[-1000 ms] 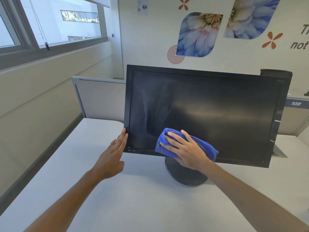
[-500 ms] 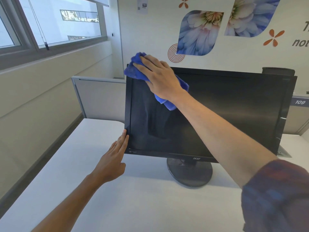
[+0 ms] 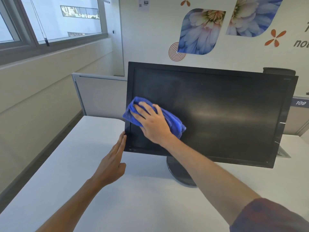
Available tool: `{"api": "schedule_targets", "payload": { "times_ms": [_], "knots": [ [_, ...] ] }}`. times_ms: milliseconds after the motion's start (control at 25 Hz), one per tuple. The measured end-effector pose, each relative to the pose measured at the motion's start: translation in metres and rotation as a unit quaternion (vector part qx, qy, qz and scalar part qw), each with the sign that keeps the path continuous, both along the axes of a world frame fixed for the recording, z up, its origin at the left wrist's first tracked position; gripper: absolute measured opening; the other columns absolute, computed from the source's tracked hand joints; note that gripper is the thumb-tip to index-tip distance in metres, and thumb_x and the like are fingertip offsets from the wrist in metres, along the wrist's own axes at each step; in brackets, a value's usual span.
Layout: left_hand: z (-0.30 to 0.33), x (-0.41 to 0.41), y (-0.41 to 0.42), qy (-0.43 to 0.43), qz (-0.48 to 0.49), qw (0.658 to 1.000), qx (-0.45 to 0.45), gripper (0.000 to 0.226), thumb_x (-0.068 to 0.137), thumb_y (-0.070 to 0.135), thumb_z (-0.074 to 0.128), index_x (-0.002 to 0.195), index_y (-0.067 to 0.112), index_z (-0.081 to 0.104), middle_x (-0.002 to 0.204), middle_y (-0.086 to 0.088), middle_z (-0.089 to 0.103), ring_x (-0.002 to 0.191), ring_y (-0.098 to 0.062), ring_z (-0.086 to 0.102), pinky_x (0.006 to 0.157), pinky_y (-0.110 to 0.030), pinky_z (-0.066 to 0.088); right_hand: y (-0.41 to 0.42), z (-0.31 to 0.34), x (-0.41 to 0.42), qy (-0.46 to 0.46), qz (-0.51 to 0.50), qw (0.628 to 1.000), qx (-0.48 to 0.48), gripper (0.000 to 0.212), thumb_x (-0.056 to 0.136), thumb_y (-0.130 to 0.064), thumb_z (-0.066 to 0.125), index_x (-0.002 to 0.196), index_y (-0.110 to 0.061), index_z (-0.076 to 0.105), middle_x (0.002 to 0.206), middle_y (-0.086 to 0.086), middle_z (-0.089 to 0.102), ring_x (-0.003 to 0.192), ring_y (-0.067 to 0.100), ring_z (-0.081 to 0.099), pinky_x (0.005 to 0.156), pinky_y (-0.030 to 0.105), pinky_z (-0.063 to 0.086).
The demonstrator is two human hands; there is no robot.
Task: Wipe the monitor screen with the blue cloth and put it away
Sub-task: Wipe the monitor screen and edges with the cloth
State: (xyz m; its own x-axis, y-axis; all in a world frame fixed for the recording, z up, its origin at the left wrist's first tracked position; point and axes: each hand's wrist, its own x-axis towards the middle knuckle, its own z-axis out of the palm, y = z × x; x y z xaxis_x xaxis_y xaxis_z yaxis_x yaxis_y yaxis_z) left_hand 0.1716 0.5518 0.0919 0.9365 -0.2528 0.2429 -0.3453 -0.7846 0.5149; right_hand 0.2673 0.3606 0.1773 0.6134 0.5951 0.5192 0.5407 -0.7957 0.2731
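Wiping under way, putting away not begun. Blue cloth pressed flat against left part of monitor screen under straight-fingered right hand. Left hand, fingers straight, bracing bezel edge. Faint smears visible mid-screen. White desk; partition, window, floral wall mural.

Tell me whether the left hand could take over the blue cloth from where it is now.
Probably yes. The left hand rests with straight fingers against the monitor's left edge, just below the blue cloth, with nothing between them. The right hand, pressing the cloth flat on the screen, would have to lift first.
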Motion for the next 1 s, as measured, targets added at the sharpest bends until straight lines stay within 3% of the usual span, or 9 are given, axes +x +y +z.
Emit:
{"api": "schedule_targets", "payload": {
  "times_ms": [80,200,360,480,560,720,880,1000],
  "knots": [
    [-0.008,-0.003,0.001,-0.009,0.028,1.000,0.006,0.107,0.076,0.002,0.055,0.149,0.033,-0.017,0.156,0.022,-0.018,0.115,-0.026,0.055,0.050,-0.014,0.043,0.002,-0.027,-0.016,0.025,0.008,1.000,-0.006,0.053,0.086,-0.026,0.062,0.138,-0.022,0.050,0.150,-0.002,0.042,0.139,0.022,0.031,0.111,0.050,0.028],
    [-0.016,-0.006,0.001,-0.008,0.049,0.999,0.014,0.103,0.077,0.003,0.055,0.149,0.028,-0.014,0.156,0.018,-0.014,0.111,-0.028,0.057,0.050,-0.012,0.041,0.007,-0.060,-0.039,0.062,0.002,0.998,-0.004,0.052,0.081,-0.024,0.069,0.131,-0.019,0.056,0.144,0.002,0.046,0.130,0.025,0.038,0.099,0.047,0.043],
    [-0.018,-0.005,0.002,-0.025,0.044,0.999,0.005,0.104,0.076,0.001,0.058,0.149,0.029,-0.011,0.159,0.012,-0.007,0.127,-0.023,0.049,0.056,-0.008,0.042,0.021,-0.090,-0.066,0.120,-0.039,0.991,0.035,0.049,0.073,-0.024,0.079,0.119,-0.018,0.062,0.131,0.006,0.055,0.110,0.025,0.055,0.081,0.036,0.054],
    [-0.014,-0.003,0.003,-0.045,0.032,0.998,0.007,0.102,0.075,-0.002,0.059,0.151,0.026,-0.004,0.160,0.009,-0.004,0.144,-0.021,0.027,0.082,-0.024,0.052,0.032,-0.094,-0.079,0.174,-0.084,0.979,0.068,0.054,0.067,-0.031,0.085,0.116,-0.020,0.066,0.119,0.007,0.064,0.097,0.025,0.063,0.073,0.031,0.057],
    [-0.011,0.000,0.003,-0.052,0.027,0.998,0.006,0.101,0.075,-0.003,0.058,0.152,0.024,-0.001,0.161,0.008,-0.002,0.146,-0.018,0.020,0.091,-0.034,0.052,0.037,-0.089,-0.084,0.202,-0.096,0.970,0.095,0.054,0.074,-0.030,0.081,0.123,-0.018,0.062,0.124,0.009,0.060,0.102,0.027,0.062,0.076,0.032,0.056],
    [-0.008,0.006,0.000,-0.039,0.034,0.999,-0.009,0.098,0.080,-0.002,0.056,0.151,0.028,-0.005,0.158,0.013,-0.001,0.144,-0.020,0.026,0.093,-0.033,0.051,0.044,-0.081,-0.088,0.276,-0.101,0.953,0.071,0.057,0.095,-0.026,0.059,0.145,-0.015,0.034,0.148,0.012,0.032,0.128,0.031,0.041,0.097,0.039,0.046],
    [-0.005,0.005,0.000,-0.024,0.049,0.998,-0.009,0.097,0.085,0.000,0.055,0.149,0.033,-0.009,0.155,0.016,0.001,0.127,-0.029,0.050,0.082,-0.030,0.054,0.051,-0.069,-0.082,0.275,-0.114,0.954,0.046,0.052,0.095,-0.029,0.059,0.141,-0.013,0.039,0.140,0.012,0.037,0.120,0.029,0.046,0.090,0.039,0.049],
    [-0.002,0.004,0.000,-0.020,0.055,0.998,-0.004,0.097,0.086,0.001,0.053,0.145,0.037,-0.014,0.159,0.009,0.009,0.118,-0.030,0.057,0.076,-0.023,0.052,0.051,-0.059,-0.075,0.292,-0.113,0.949,0.025,0.047,0.097,-0.032,0.054,0.139,-0.013,0.044,0.139,0.013,0.040,0.117,0.031,0.050,0.093,0.041,0.047]
  ]
}}
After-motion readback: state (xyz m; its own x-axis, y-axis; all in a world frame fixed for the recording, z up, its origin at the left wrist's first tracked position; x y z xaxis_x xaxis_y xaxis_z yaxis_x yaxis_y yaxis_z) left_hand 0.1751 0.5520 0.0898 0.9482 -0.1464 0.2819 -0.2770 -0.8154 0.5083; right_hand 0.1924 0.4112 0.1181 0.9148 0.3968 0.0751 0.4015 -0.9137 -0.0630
